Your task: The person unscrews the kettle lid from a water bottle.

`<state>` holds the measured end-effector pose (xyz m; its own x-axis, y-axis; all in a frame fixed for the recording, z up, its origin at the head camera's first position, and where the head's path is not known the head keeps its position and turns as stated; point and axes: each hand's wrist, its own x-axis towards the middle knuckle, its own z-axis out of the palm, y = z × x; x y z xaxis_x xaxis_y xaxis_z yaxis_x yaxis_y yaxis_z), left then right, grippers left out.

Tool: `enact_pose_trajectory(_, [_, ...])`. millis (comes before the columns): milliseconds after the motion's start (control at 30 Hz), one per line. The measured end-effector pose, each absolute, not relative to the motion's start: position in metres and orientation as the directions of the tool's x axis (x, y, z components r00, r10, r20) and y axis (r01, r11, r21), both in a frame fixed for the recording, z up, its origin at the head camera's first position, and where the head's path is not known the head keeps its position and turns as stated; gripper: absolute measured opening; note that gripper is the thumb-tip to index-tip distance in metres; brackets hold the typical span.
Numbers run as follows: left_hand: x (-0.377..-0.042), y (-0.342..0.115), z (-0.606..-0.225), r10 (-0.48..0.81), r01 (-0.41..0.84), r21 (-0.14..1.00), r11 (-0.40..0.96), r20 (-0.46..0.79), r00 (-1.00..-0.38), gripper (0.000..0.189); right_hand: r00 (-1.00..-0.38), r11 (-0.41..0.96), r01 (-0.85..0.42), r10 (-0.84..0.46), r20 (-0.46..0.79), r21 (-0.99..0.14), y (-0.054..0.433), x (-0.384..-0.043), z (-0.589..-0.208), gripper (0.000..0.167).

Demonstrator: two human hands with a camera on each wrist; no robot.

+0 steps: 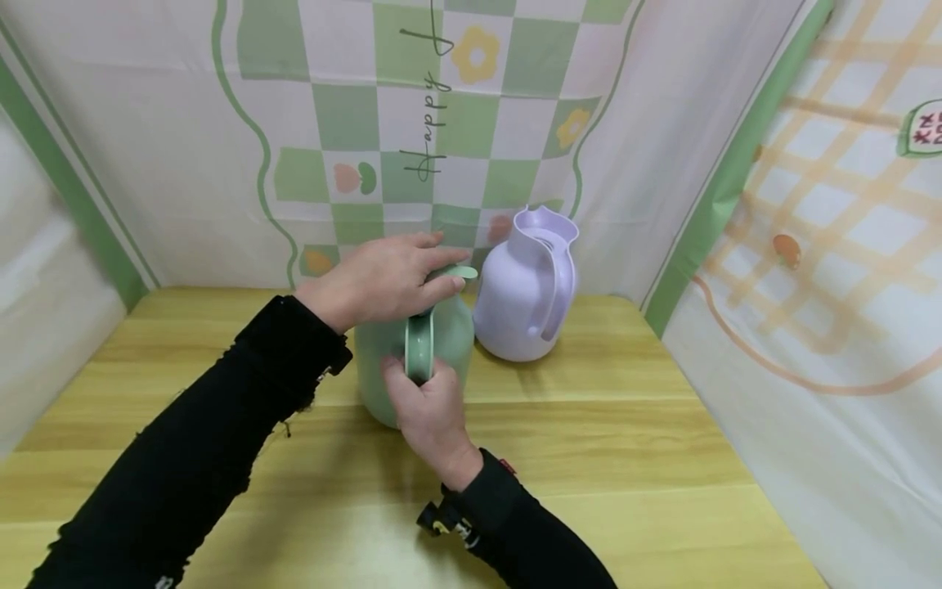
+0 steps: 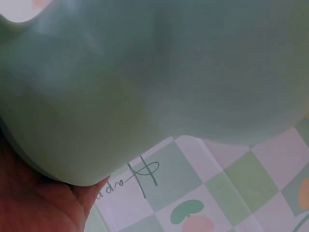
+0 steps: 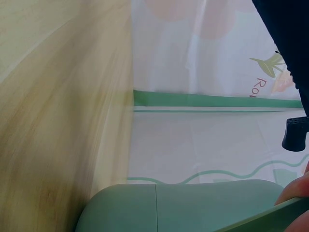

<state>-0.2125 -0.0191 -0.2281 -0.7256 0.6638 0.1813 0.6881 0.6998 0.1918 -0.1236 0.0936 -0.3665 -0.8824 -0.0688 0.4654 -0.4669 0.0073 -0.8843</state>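
A pale green thermos jug (image 1: pixel 455 339) stands upright on the table, its handle (image 1: pixel 419 348) turned toward me. My right hand (image 1: pixel 432 417) grips the lower part of that handle. Across the top of the jug lies my left hand (image 1: pixel 375 278), its fingers outstretched, with a bit of green rim (image 1: pixel 462 272) showing by the thumb. The palm hides most of the jug's top. In the left wrist view the jug's body (image 2: pixel 159 82) fills the upper part, and the left hand (image 2: pixel 43 203) touches its top end. The right wrist view catches the jug's side (image 3: pixel 183 203).
Close to the right of the green jug stands a purple jug (image 1: pixel 508 303) with an open top and handle. Both are on a wooden table (image 1: pixel 589 474). A checkered cloth (image 1: pixel 471 123) hangs behind, with more printed cloth (image 1: pixel 832 245) at the right side.
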Motion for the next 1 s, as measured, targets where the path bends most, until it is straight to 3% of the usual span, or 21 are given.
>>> enact_pose_trajectory(633, [-0.203, -0.006, -0.224, 0.556, 0.573, 0.140, 0.807, 0.147, -0.818, 0.060, -0.860, 0.035, -0.509, -0.062, 0.507, -0.860, 0.094, -0.126, -0.369, 0.052])
enact_pose_trajectory(1000, [-0.194, 0.002, -0.223, 0.482, 0.502, 0.076, 0.861, 0.191, -0.855, 0.062, -0.839, 0.011, -0.539, -0.091, 0.536, -0.842, 0.095, -0.126, -0.370, 0.050])
